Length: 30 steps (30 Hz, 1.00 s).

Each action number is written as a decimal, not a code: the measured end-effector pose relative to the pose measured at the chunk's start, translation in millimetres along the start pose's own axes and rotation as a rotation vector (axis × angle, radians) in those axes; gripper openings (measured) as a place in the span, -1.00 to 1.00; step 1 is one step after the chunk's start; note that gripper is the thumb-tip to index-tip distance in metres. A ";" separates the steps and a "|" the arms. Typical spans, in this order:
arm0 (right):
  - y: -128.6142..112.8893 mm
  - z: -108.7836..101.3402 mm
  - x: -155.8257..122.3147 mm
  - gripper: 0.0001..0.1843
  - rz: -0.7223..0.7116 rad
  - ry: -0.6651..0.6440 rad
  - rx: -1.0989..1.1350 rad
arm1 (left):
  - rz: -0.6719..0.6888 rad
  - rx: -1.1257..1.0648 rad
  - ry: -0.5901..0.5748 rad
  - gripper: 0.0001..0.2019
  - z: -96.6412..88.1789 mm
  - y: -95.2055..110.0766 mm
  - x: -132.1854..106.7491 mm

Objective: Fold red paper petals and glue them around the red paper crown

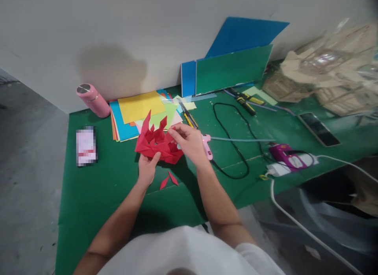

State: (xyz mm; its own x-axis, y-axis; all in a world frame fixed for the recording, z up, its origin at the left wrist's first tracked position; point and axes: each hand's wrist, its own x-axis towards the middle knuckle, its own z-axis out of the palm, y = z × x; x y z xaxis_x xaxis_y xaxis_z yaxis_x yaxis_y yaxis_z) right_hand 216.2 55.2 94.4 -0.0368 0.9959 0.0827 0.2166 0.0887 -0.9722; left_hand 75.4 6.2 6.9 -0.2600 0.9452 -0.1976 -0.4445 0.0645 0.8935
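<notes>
A red folded-paper crown (pixel 153 147) with upright points is held above the green tabletop. My left hand (pixel 147 168) grips its near lower edge, thumb in front. At the crown's right side, my right hand (pixel 187 139) has thumb and forefinger pinched on a red folded paper piece (pixel 173 130); whether that piece is joined to the crown is hidden by the fingers. Two small red paper diamonds (pixel 169 181) lie on the table just below. A pink glue gun (pixel 208 147) rests right behind my right wrist, partly covered by it.
Coloured paper sheets (pixel 141 105) and a utility knife (pixel 189 118) lie behind the crown. A pink bottle (pixel 93 101) stands at left. To the right are a black cable (pixel 230 176), a power strip (pixel 279 169), a phone (pixel 319 129) and cardboard models (pixel 330 78). Boards (pixel 233 68) lean on the wall.
</notes>
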 end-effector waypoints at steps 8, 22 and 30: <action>-2.3 1.1 -0.1 -0.80 0.017 -0.016 0.046 | -0.016 -0.032 0.012 -0.32 2.0 1.8 -1.0; 1.8 -2.2 -8.3 -0.44 -0.023 -0.201 -0.147 | -0.052 -0.057 0.065 -0.43 5.6 5.5 -2.9; 2.6 3.3 -15.0 -0.54 -0.044 -0.226 -0.165 | -0.034 -0.068 0.055 -0.48 6.2 5.9 -4.3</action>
State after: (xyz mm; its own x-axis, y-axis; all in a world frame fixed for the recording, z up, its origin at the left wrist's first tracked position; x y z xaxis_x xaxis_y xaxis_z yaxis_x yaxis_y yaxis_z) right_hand 214.0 40.5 90.0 -0.2622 0.9634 0.0555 0.3653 0.1523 -0.9184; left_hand 79.2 4.5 15.6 -0.2891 0.9238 -0.2510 -0.5106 0.0730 0.8567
